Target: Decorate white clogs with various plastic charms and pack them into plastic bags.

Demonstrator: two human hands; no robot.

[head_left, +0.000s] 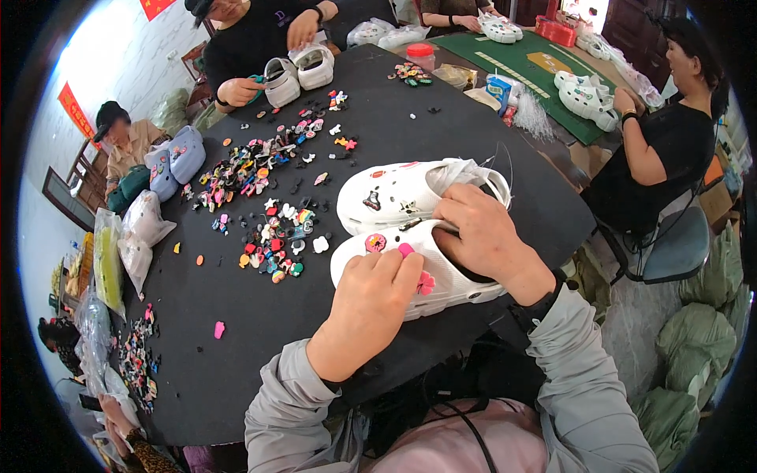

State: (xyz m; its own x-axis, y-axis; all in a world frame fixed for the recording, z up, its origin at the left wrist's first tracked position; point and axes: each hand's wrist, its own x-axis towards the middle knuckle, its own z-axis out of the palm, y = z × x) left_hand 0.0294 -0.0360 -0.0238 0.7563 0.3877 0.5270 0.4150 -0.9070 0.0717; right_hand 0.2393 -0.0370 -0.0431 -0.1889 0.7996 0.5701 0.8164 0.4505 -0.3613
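Observation:
A pair of white clogs lies side by side before me on the black table. The nearer clog (461, 268) carries a round pink charm (375, 243) and a pink flower charm (426, 283). My left hand (369, 303) is closed over its toe, pinching a bright pink shoe charm (406, 250) against the upper. With its fingers reaching into the foot opening, my right hand (485, 236) grips the same clog; those fingertips are hidden. The farther clog (394, 189) bears several charms and has clear plastic wrap (465, 172) inside.
Loose shoe charms (256, 169) spread in piles across the black table (260, 347), with a lone pink charm (220, 329) nearer me. Opposite, a person handles white clogs (296, 72). Bluish clogs (177, 162) stand at the left edge. Another person sits right, by a green mat (505, 63).

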